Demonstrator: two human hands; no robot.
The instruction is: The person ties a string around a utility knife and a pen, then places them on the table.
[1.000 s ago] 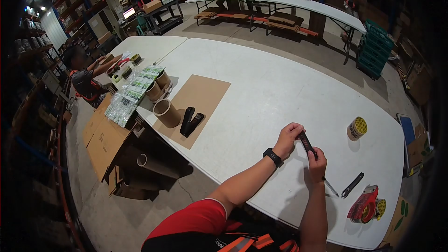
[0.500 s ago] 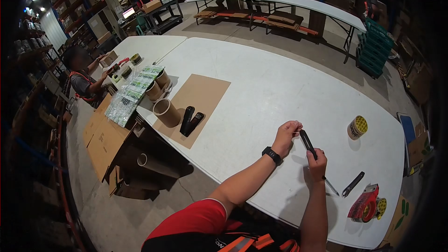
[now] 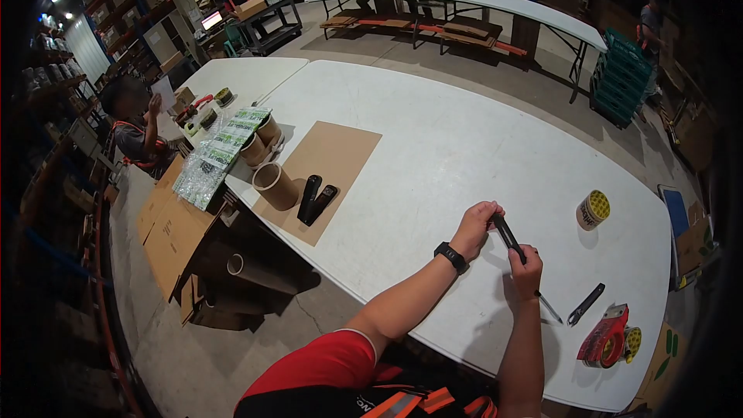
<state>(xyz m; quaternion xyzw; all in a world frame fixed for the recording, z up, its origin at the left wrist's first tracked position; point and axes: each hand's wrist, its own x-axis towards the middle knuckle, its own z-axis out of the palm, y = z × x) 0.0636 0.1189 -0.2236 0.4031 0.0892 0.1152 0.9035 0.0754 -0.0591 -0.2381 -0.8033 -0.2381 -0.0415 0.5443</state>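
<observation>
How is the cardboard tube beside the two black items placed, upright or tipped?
Upright: the cardboard tube shows its open rim on top, its wall beneath.

Right of centre in the frame, the left hand (image 3: 474, 232), just off the upper end of the black tool (image 3: 507, 234) half a second ago, meets it again, and the tool shows a plain dark side instead of the marked face seen a second ago. At upper left, a co-worker (image 3: 138, 133) now raises a white sheet (image 3: 163, 95). At upper right, another person (image 3: 652, 25) has moved farther right, beside the green crates (image 3: 621, 79).
</observation>
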